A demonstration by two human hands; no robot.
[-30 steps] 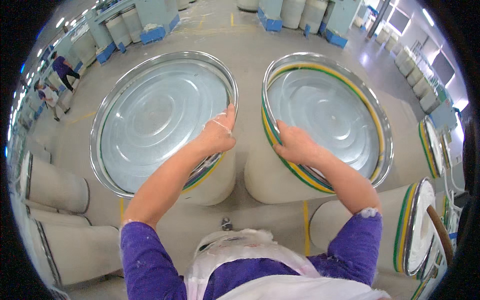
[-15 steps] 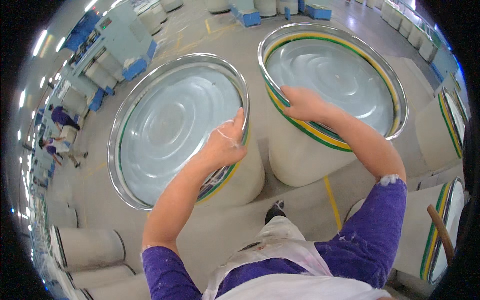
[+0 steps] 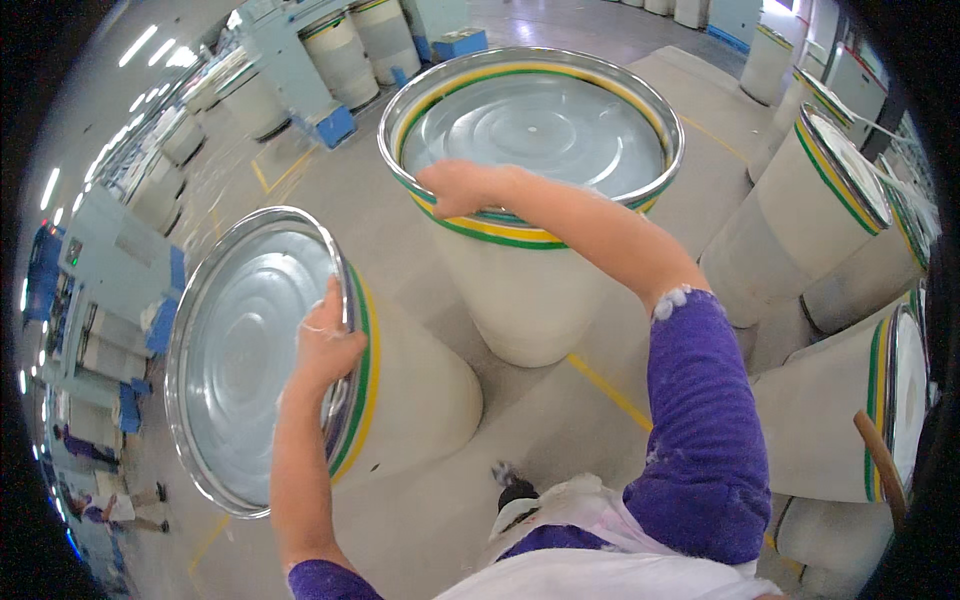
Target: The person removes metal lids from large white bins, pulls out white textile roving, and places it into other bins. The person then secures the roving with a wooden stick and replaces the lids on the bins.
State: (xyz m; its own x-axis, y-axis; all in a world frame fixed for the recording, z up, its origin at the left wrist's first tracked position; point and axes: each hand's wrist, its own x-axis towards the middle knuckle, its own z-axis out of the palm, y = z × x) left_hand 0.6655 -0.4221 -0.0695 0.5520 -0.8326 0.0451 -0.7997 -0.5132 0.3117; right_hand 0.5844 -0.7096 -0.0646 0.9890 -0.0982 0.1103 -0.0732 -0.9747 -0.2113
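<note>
Two big cream cylindrical cans stand in front of me, each with a shiny metal rim, green and yellow bands and a pale grey-blue round plate inside. My left hand (image 3: 332, 345) is closed over the near-right rim of the left can (image 3: 420, 420), index finger lying along the metal. White fluff clings to that hand. Fingers of my right hand (image 3: 465, 188) wrap the near-left rim of the right can (image 3: 520, 300); my forearm crosses its near edge. The undersides of both grips are hidden.
Several banded cans (image 3: 805, 200), some with white fibre on top, line the right side. A curved brown bar (image 3: 880, 465) rises at the lower right. Pale machines (image 3: 120, 250) with blue bases stand at left. Two people are at the far lower left. Yellow lines (image 3: 610, 390) mark the floor.
My view has swung rightward, bringing more cans on the right into sight. Both held cans sit farther left in view, the left one also lower. Both hands keep their holds on the rims.
</note>
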